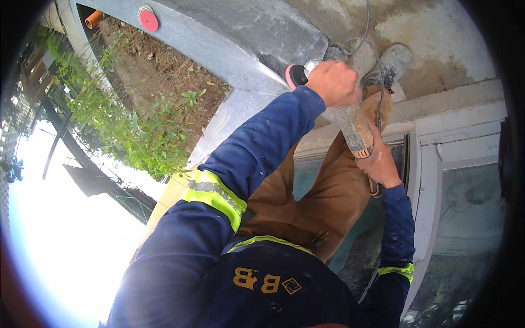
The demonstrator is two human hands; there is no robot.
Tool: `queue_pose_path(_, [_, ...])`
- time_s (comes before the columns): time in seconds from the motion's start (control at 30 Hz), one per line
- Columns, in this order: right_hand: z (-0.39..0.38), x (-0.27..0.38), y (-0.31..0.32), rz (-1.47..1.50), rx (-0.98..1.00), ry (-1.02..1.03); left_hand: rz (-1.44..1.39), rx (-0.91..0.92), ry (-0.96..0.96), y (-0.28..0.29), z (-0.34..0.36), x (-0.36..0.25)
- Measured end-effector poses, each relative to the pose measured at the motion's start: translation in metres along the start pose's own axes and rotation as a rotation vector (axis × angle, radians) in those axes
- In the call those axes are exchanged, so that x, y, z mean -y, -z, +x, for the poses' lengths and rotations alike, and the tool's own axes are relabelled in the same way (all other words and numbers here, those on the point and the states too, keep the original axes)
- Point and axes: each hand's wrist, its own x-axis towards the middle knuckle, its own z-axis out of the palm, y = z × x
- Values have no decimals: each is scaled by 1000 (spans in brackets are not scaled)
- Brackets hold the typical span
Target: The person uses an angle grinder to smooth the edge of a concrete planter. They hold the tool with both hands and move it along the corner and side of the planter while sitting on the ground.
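Both of my hands are on a dusty angle polisher (353,126) with a grey and orange body. My left hand (334,82) is closed around its front end, near the head. Farther back, my right hand (381,164) grips the rear of the body, close to its orange vents. A black backing plate with a pink polishing pad (291,77) is on the tool's head, tilted beside the grey stone ledge (240,68). Whether the pad touches the stone, I cannot tell. A power cord (378,60) trails past my shoe.
A pink round disc (148,21) lies on the ledge at the far left. Soil with green plants (156,136) fills the planter, where an orange pipe (94,19) shows. White-framed glass (465,202) is at right, and my shoe (395,60) stands on concrete.
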Motion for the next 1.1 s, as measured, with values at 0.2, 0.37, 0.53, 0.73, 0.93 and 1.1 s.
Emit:
queue_pose_path(0.2, [4,10,-5,31,3,-47,17,49,65,16,-1,2])
queue_pose_path(0.37, [-23,2,5,-60,-60,-13,-16,-18,-77,-6,3,-20])
queue_pose_path(0.53, [-56,3,18,-17,-151,-104,-38,-12,-194,-1,24,-57])
queue_pose_path(0.73, [-85,25,24,477,-9,-333,-113,175,-165,9,18,-61])
queue_pose_path(0.93, [-91,29,1,449,-17,-342,-94,101,-158,-2,-1,-46])
queue_pose_path(1.1, [-80,25,-2,392,3,-324,-135,114,-113,-4,-9,-32])
